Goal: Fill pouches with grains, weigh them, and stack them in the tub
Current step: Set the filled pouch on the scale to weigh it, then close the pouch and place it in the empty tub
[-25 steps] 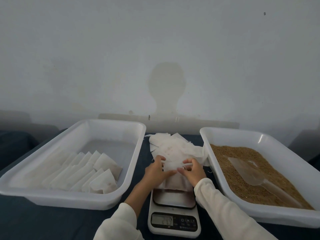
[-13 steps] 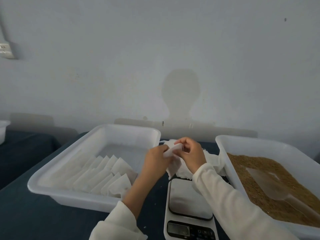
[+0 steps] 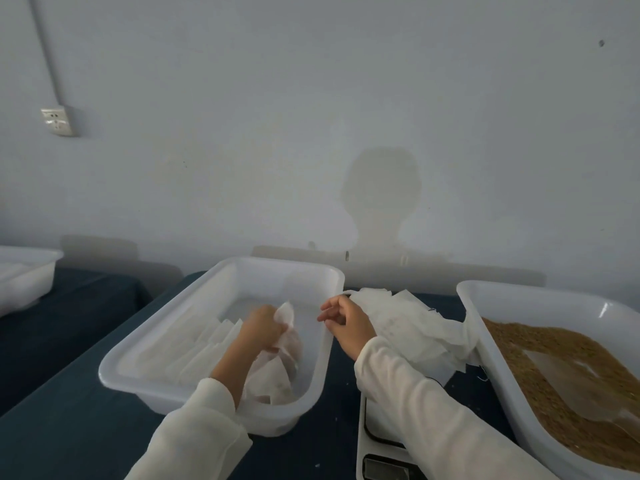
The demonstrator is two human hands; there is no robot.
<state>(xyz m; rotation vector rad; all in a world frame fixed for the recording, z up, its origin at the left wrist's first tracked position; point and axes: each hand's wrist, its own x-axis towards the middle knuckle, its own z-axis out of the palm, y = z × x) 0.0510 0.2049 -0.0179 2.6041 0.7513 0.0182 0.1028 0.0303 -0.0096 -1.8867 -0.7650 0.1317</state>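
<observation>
Scale (image 3: 375,441) mostly hidden by right sleeve (image 3: 433,420), display cut off.

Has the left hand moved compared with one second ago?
Yes. The left hand, gripping a pouch, went leftward from above the scale into the tub.

The far half of the left tub (image 3: 221,282) lies bare, pouches (image 3: 194,348) crowd its near half, and a pile of empty pouches (image 3: 415,323) fills the gap beside the grain tub (image 3: 485,306).

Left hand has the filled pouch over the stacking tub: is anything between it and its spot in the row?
Nothing visible blocks it. The left hand grips the pouch already inside the tub, just above the near end of the stacked pouches. The right hand hangs off to the side, outside the tub.
</observation>
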